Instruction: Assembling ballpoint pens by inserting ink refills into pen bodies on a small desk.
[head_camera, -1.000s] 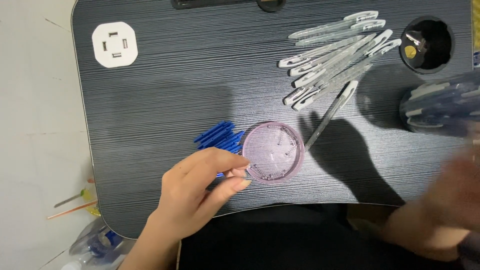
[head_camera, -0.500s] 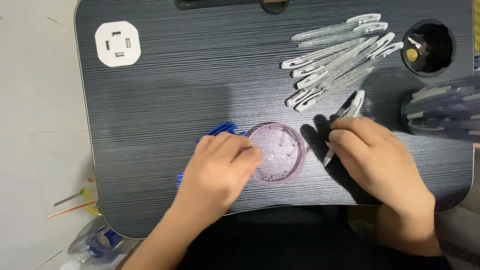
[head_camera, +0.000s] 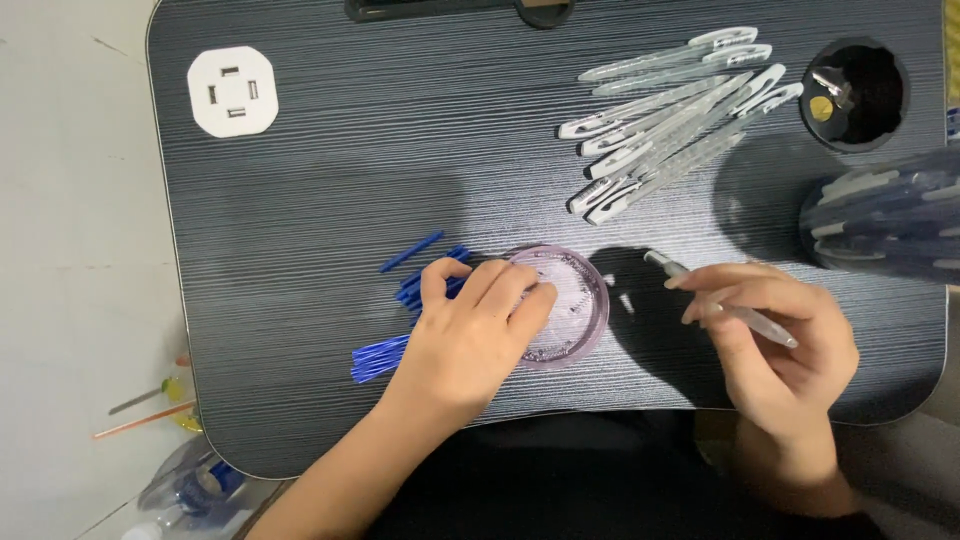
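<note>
On the dark lap desk, the left hand lay with fingers spread over the round lidded dish, beside blue refills, while the right hand, just beside it, pinched a clear pen barrel.

1. One round lilac dish is counted at the desk's front centre.
2. One white socket plate is seen, rear left of the dish.
3. One round cup hole is seen, rear right.
4. About eight clear pen barrels are counted behind the dish; overlap prevents exactness.
5. The blue refills left of the dish cannot be counted.
</note>
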